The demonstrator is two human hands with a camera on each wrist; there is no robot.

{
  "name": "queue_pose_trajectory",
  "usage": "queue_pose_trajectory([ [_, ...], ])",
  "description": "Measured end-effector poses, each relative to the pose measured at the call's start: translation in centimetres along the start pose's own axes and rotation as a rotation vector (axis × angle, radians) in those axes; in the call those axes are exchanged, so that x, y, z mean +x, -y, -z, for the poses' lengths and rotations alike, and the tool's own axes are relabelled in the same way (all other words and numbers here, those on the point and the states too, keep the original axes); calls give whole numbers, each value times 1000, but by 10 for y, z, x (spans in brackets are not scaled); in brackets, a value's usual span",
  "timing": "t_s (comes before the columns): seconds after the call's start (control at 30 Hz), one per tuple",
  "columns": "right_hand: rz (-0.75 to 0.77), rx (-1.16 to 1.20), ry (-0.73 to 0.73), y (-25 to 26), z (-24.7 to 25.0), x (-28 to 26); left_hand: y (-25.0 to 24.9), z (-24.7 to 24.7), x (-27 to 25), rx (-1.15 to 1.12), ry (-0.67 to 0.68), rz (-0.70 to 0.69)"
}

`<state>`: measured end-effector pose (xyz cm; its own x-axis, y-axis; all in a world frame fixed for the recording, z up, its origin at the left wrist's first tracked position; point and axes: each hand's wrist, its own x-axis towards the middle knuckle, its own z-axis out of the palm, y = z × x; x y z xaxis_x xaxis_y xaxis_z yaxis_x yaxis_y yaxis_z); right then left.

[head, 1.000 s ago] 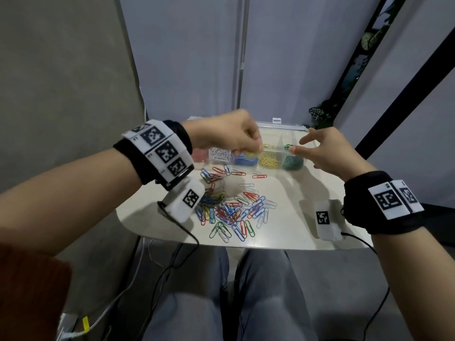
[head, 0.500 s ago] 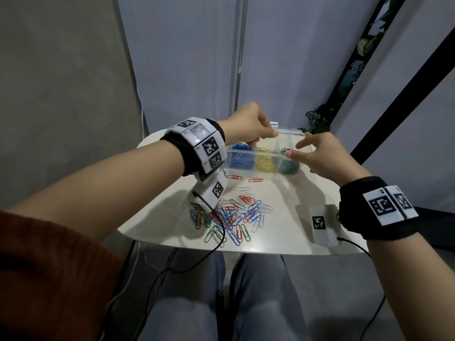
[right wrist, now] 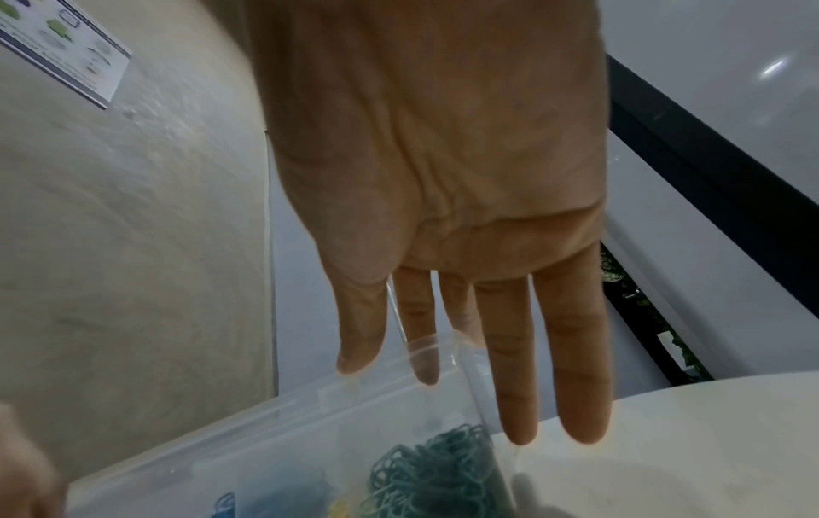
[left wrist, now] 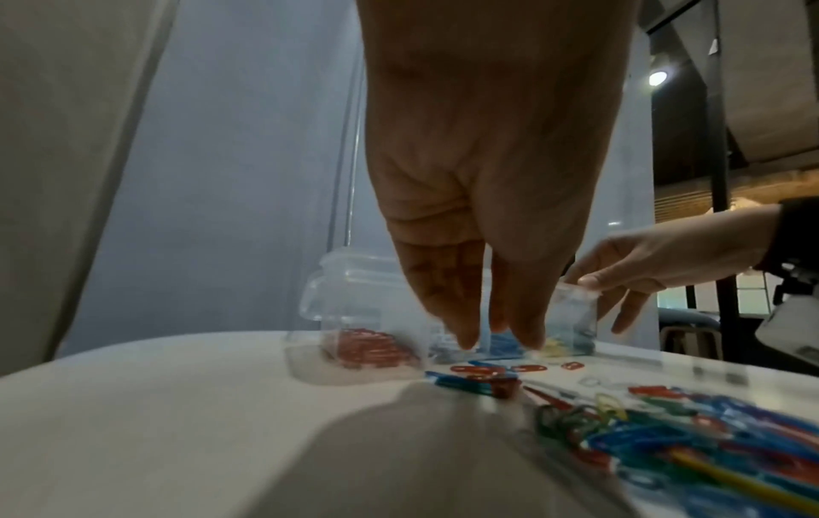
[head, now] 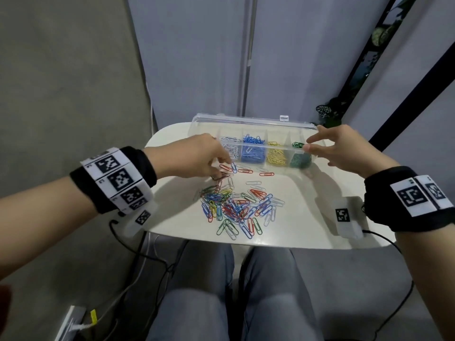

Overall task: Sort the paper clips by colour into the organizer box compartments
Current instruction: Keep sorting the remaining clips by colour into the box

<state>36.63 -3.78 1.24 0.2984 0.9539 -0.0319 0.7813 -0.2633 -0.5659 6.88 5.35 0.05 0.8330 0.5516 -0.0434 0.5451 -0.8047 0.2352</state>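
Note:
A clear organizer box (head: pixel 253 121) stands open at the back of the white table. Its compartments hold white, blue, yellow and green clips (head: pixel 299 159); the left wrist view shows red clips (left wrist: pixel 372 350) at its left end. A mixed pile of loose paper clips (head: pixel 236 205) lies mid-table, with a few red ones (head: pixel 245 171) just before the box. My left hand (head: pixel 221 168) reaches down to these, fingers (left wrist: pixel 465 340) straight and nothing seen between them. My right hand (head: pixel 309 143) pinches the box's right front corner (right wrist: pixel 425 345), thumb before the wall, index finger behind it.
The table's (head: pixel 307 230) rounded front edge lies just over my knees. A white tagged camera block (head: pixel 347 220) under my right wrist sits low over the table's right side, its cable trailing off the edge. Grey panels and a plant (head: pixel 327 112) stand behind the box.
My left hand has come down from above the box to the loose clips in front of it. My right hand has stayed at the box's right end.

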Motion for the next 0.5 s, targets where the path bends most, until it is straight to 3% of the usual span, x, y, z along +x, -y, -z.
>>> queue_pose_trajectory([
  [0.1, 21, -70, -66, 9, 1, -5, 8, -5, -6, 87, 95, 13],
  [0.23, 187, -53, -266, 38, -5, -22, 5, -13, -9, 13, 85, -56],
  [0.33, 305, -22, -105, 59, -21, -33, -2, -17, -8, -73, 82, -83],
  [0.4, 355, -108, 41, 65, -37, -37, 0, -17, -4, -91, 43, -65],
  [0.5, 389, -324, 140, 63, -59, -35, 3, -14, -2, -62, 2, -24],
])
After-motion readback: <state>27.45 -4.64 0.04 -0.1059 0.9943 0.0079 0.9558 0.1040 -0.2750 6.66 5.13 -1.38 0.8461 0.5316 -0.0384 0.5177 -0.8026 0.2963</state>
